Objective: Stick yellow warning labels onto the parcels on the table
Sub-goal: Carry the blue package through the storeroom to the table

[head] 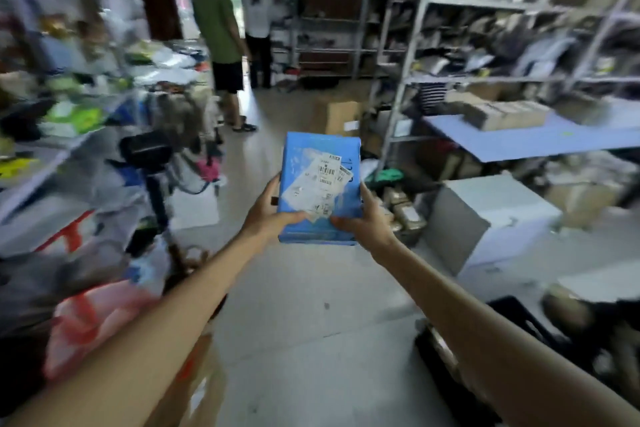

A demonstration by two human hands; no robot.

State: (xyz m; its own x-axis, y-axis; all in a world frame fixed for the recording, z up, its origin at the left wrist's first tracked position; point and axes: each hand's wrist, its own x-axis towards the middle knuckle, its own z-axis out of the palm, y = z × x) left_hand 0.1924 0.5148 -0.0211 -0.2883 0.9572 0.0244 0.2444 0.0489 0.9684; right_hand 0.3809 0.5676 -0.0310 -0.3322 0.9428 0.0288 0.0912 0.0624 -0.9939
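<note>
Holding parcel [311,146] mid-air: your left hand [273,215] and right hand [363,222] clasp near corners, thumbs on top. Looks light, stiff, slick; take it by edges. White labels [322,177] beyond thumbs, none yellow. Table [519,140] far right.

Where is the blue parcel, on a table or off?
Off: left hand and right hand hold the blue parcel above the floor.
</note>
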